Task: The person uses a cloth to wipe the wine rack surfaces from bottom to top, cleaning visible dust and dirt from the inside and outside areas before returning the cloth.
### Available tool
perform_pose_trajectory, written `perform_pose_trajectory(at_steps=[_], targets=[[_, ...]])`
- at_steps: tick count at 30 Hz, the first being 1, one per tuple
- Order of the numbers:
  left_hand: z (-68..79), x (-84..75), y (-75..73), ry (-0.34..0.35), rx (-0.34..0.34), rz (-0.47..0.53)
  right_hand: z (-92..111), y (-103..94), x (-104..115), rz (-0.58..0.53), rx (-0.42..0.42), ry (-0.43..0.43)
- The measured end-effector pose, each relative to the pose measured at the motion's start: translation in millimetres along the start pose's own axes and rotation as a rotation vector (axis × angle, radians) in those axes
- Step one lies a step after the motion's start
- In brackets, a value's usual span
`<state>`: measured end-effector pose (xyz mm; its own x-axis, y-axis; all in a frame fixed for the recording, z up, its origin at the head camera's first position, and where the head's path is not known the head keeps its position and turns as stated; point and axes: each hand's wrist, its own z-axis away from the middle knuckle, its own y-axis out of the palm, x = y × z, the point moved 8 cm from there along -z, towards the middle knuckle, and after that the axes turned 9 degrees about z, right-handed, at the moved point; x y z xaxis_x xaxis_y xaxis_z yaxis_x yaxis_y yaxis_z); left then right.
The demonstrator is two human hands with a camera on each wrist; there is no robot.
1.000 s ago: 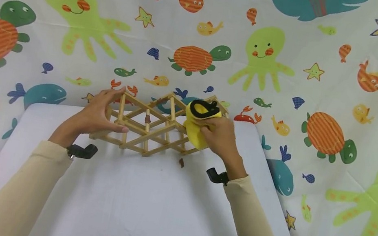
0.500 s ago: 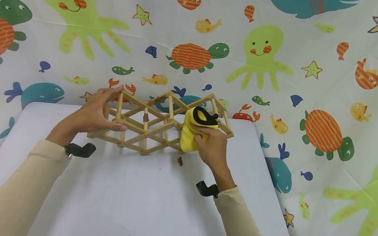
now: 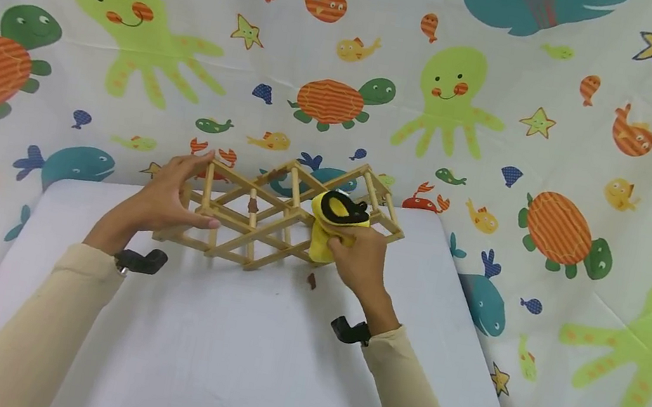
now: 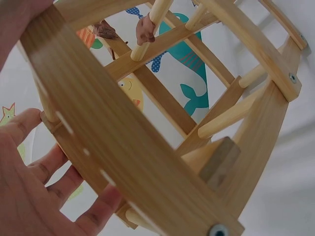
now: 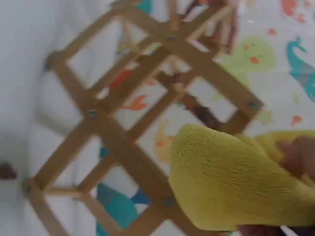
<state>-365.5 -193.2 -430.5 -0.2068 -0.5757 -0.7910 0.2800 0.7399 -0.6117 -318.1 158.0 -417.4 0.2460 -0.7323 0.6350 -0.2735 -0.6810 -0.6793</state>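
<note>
A folding wooden lattice rack point(image 3: 251, 229), made of crossed slats and round dowels, stands on the white table. My left hand point(image 3: 163, 195) holds its left end, thumb in front and fingers behind; in the left wrist view, the fingertips touch a slat point(image 4: 123, 128). My right hand point(image 3: 361, 255) grips a yellow cloth point(image 3: 324, 235) with a black edge against the right half of the rack. Brown lumpy matter point(image 4: 145, 29) clings to a dowel, and a dark brown patch point(image 5: 205, 117) marks a slat near the cloth.
A small brown crumb point(image 3: 312, 280) lies on the white tabletop point(image 3: 226, 351) in front of the rack. Close behind the rack hangs a white curtain point(image 3: 387, 57) printed with sea animals.
My right hand and the cloth have moved left along the rack, uncovering its right end. The left hand keeps its hold at the left end.
</note>
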Motion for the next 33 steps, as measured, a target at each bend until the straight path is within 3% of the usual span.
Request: perform_pose_trajectory(at_steps=[4,7,11,15,21,25,27,29,31,33], targets=[[-0.2,1.6,-0.4,-0.013,-0.008,-0.010,0,-4.5,17,-0.275,0.043,0.007],[-1.0,1.4,-1.4,-0.021,-0.011,-0.008,-4,-8.1,37,-0.400,0.051,-0.052],[-0.8,0.4,-0.9,-0.020,0.008,-0.001,-12,0.6,64,-0.508,0.092,-0.102],[1.5,-0.9,-0.5,-0.013,0.052,0.023,-20,23.5,90,-0.531,0.151,-0.124],[5.1,-1.2,-0.8,0.013,0.084,0.070,-24,70.9,124,-0.434,0.276,-0.199],[5.3,1.2,-1.4,0.015,0.072,0.087,-22,98.4,131,-0.106,0.388,-0.282],[5.4,1.4,-1.6,0.011,0.066,0.081,-20,102.0,128,0.091,0.419,-0.317],[5.3,0.0,-0.9,0.010,0.067,0.074,-19,98.3,126,0.206,0.416,-0.343],[4.9,-1.7,-0.8,0.013,0.066,0.069,-21,91.2,126,0.203,0.375,-0.359],[4.7,-3.3,-0.7,0.018,0.064,0.071,-23,85.0,130,0.058,0.322,-0.359]])
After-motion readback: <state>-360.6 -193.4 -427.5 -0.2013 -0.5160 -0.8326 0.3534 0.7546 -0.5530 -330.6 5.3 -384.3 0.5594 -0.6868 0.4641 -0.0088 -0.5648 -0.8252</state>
